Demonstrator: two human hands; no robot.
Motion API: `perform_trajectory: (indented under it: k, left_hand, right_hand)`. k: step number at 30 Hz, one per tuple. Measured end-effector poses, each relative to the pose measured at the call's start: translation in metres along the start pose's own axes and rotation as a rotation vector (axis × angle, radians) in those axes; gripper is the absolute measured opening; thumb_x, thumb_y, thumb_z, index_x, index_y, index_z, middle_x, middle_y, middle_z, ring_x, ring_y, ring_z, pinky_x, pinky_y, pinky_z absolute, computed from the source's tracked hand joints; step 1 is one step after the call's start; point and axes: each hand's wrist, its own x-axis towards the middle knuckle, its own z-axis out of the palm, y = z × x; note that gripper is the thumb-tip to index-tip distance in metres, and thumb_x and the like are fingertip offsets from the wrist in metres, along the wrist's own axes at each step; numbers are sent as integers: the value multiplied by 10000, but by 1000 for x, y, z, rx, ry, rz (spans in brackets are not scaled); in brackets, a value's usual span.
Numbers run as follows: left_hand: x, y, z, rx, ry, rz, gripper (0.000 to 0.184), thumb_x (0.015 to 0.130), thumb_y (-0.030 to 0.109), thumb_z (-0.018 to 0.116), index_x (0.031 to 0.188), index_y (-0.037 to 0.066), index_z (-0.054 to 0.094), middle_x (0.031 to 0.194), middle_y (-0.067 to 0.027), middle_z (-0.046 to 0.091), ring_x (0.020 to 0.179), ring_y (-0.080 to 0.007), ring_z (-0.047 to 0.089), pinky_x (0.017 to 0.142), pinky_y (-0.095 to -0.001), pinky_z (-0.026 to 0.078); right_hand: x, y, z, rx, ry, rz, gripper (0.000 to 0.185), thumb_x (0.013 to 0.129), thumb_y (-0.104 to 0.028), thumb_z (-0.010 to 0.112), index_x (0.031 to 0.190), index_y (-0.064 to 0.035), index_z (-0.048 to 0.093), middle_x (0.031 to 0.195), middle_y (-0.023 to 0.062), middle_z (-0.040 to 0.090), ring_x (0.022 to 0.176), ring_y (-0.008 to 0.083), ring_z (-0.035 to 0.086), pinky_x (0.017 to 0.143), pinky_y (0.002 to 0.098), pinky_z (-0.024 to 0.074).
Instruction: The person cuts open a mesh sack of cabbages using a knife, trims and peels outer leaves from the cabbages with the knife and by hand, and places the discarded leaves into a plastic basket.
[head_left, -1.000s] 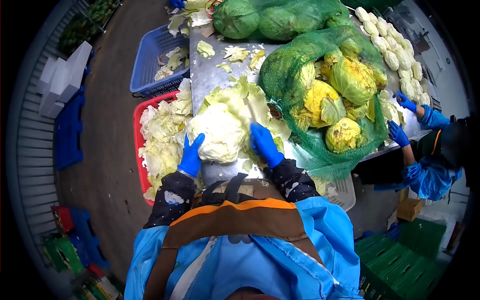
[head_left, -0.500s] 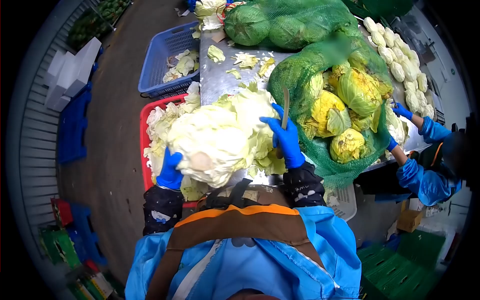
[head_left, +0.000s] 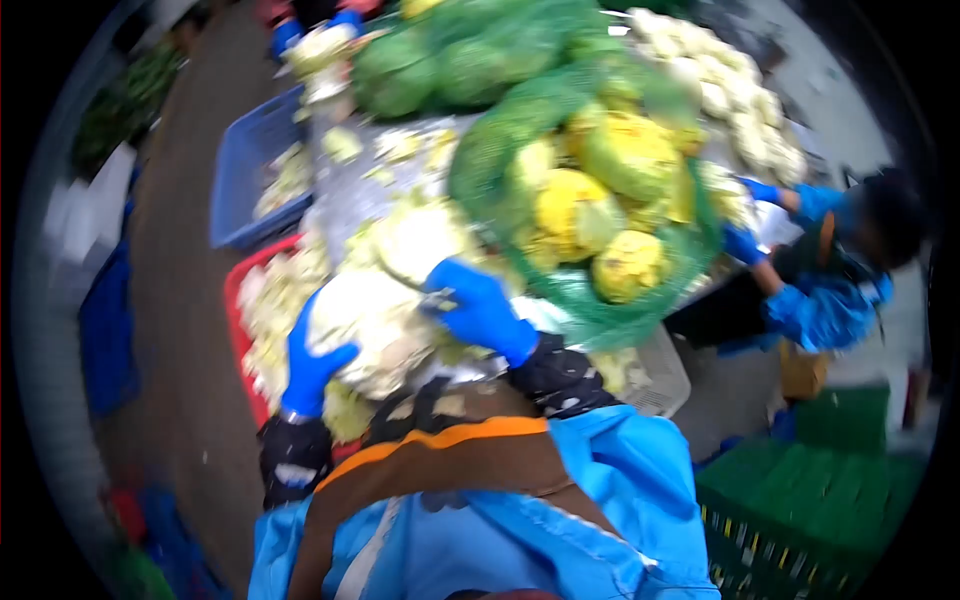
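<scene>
- Left hand point(head_left: 312, 360) cups the cabbage point(head_left: 360, 315) from its left, thumb spread; right hand point(head_left: 480, 308) curls at its right, any held thing too blurred to tell.
- The cabbage is at the table point(head_left: 350, 195)'s near left corner: probably heavy, firm inside, leaves slippery, easily torn; best cradled low.
- Beyond, right: round yellowed heads point(head_left: 630, 158) in limp green net point(head_left: 480, 185).

My left fingers point(head_left: 303, 332) and right fingers point(head_left: 458, 285) are bright blue, my cuffs point(head_left: 555, 375) dark with white flecks. The cabbage point(head_left: 365, 312) I touch is creamy white. My brown apron point(head_left: 440, 462) has an orange edge. I see a red crate point(head_left: 238, 322), blue basket point(head_left: 250, 234), silver-grey surface point(head_left: 345, 188), green net point(head_left: 472, 172) and brown-mottled yellow cabbages point(head_left: 626, 266).
</scene>
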Motion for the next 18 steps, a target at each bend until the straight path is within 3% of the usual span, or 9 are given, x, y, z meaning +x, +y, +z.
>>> perform_trajectory:
  k: [2, 5, 8, 10, 12, 13, 14, 16, 18]
  left_hand:
    - [-4, -18, -3, -18, 48, -22, 742, 672, 160, 741, 1315, -28, 422, 1219, -141, 548, 1109, -240, 531, 945, -356, 433]
    - [-6, -20, 5, -383, 113, -311, 623, 777, 96, 619, 1344, -21, 388, 1275, -139, 500, 1115, -262, 529, 930, -361, 444]
    - [2, -19, 10, -358, 93, -146, 637, 782, 80, 604, 1364, -19, 363, 1318, -136, 465, 1174, -270, 486, 997, -374, 381]
    - [7, -19, 11, -284, 6, -96, 643, 780, 100, 595, 1364, -25, 359, 1323, -154, 461, 1190, -278, 471, 1012, -377, 358]
    - [9, -18, 19, -428, -35, -116, 646, 770, 103, 596, 1359, -27, 364, 1306, -161, 472, 1181, -278, 478, 999, -380, 372]
    - [11, -29, 16, -453, -97, -107, 565, 867, 207, 535, 1370, 15, 363, 1324, -134, 465, 1179, -261, 489, 993, -384, 401]
    - [14, -30, 11, -595, -125, -191, 577, 866, 238, 533, 1368, 10, 362, 1319, -145, 470, 1177, -276, 490, 993, -397, 398]
    - [17, -34, 8, -885, -169, -373, 607, 864, 299, 529, 1365, 0, 361, 1307, -168, 481, 1174, -306, 491, 995, -422, 393]
    - [15, -15, 15, -907, -90, -360, 645, 901, 424, 459, 1388, 22, 330, 1370, -153, 425, 1231, -314, 433, 1036, -452, 347]
  right_hand:
    - [-14, -5, -12, 149, -172, 170, 232, 735, -130, 730, 938, -76, 631, 856, 94, 645, 773, 174, 650, 663, 309, 506]
    - [-27, -24, -13, 196, -82, 19, 328, 769, -74, 661, 1095, -97, 633, 973, 126, 650, 842, 262, 657, 716, 334, 519]
    - [-14, -17, -35, 212, 76, 243, 608, 789, -184, 702, 1345, -168, 456, 1068, 95, 652, 963, 250, 638, 804, 339, 494]
    - [-18, -11, -31, 77, 27, 320, 844, 758, -359, 736, 1444, -204, 270, 1134, 147, 617, 996, 306, 612, 873, 356, 462]
    - [-31, 18, -10, 226, -43, 363, 749, 772, -372, 726, 1395, -148, 374, 1149, 143, 612, 983, 266, 610, 863, 364, 460]
    - [-35, 26, -4, 303, -86, 389, 708, 779, -378, 720, 1370, -121, 426, 1156, 141, 609, 976, 247, 610, 858, 368, 459]
    - [-38, 23, -7, 489, -86, 515, 627, 800, -373, 703, 1316, -84, 494, 1071, 103, 641, 804, 166, 607, 712, 335, 483]
    - [-44, 21, -16, 622, -55, 646, 558, 820, -347, 685, 1298, -119, 511, 954, 50, 647, 519, 48, 472, 447, 217, 380]
    - [-48, 8, -28, 781, -118, 661, 572, 826, -349, 680, 1317, -129, 486, 885, 19, 621, 499, 46, 453, 438, 218, 374]
